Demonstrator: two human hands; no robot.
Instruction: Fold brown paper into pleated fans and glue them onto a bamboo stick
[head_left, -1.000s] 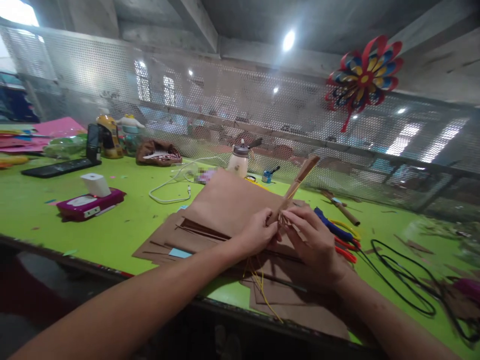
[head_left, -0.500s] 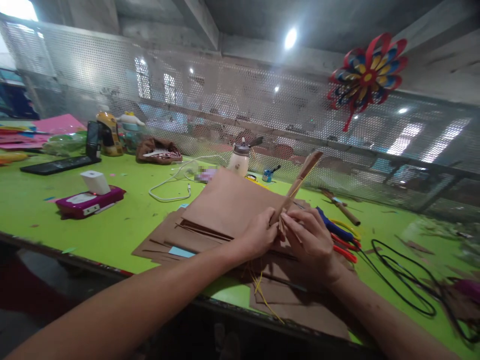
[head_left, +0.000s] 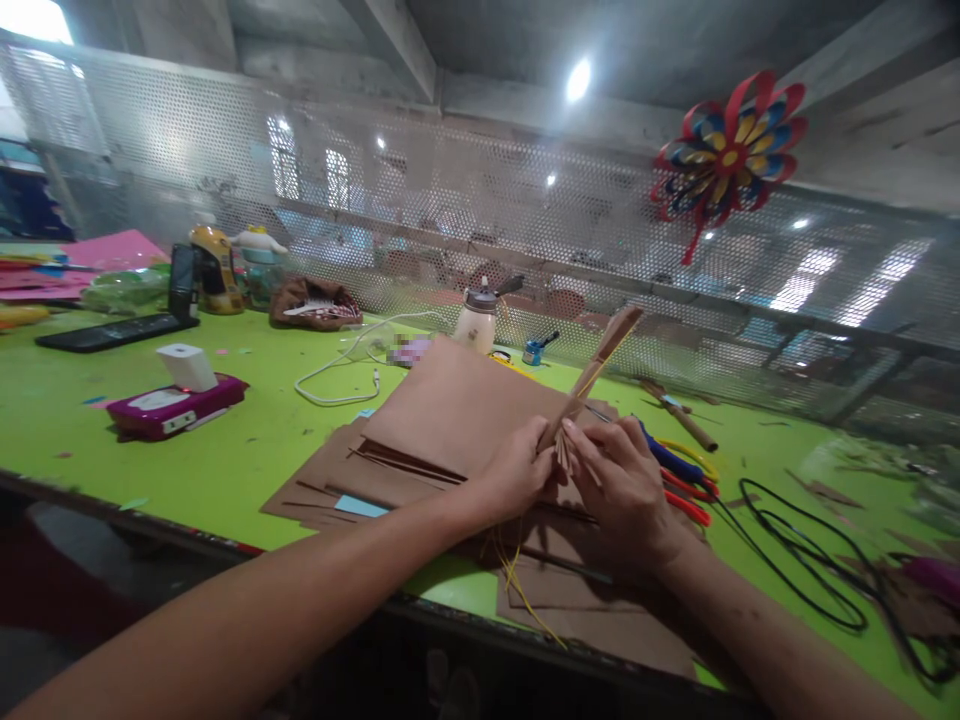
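Note:
My left hand [head_left: 517,465] is closed round the lower part of a folded strip of brown paper [head_left: 600,360], which rises at a slant to the upper right. A yellow string runs along the strip's edge. My right hand [head_left: 626,485] pinches the small fanned pleats at the strip's lower end, its fingertips close to my left hand's. Under both hands lie stacked brown paper sheets [head_left: 450,405], with a light blue slip [head_left: 360,506] poking out between them. Loose yellow strings [head_left: 517,580] hang below my left hand.
Pliers with blue and red handles [head_left: 679,460] lie right of my right hand, near a black cable [head_left: 787,570]. Behind the stack stand a bottle [head_left: 478,322] and a small blue jar [head_left: 533,352]. A purple box with a white charger [head_left: 180,405] sits at left.
My right fingers have shifted slightly on the pleats, which now show spread out a little more. My left hand keeps its hold on the strip.

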